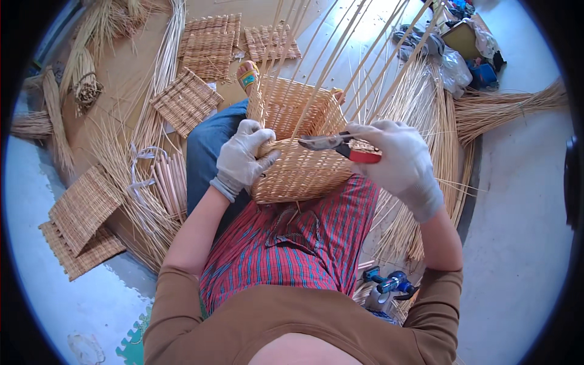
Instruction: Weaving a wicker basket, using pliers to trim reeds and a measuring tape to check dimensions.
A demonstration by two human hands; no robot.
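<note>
Over your lap [267,261], your left hand [243,153] grips the woven basket [304,173] by its rim. Your right hand [395,152]'s holding red-handled pruners [344,148] there.

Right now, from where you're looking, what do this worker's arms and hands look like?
The left hand and right hand wear matching whitish fabric gloves with greyish cuffs snug at the wrists. The forearms are bare up to brown sleeves, which end near the elbows in wrinkled folds. No cables show on either arm.
</note>
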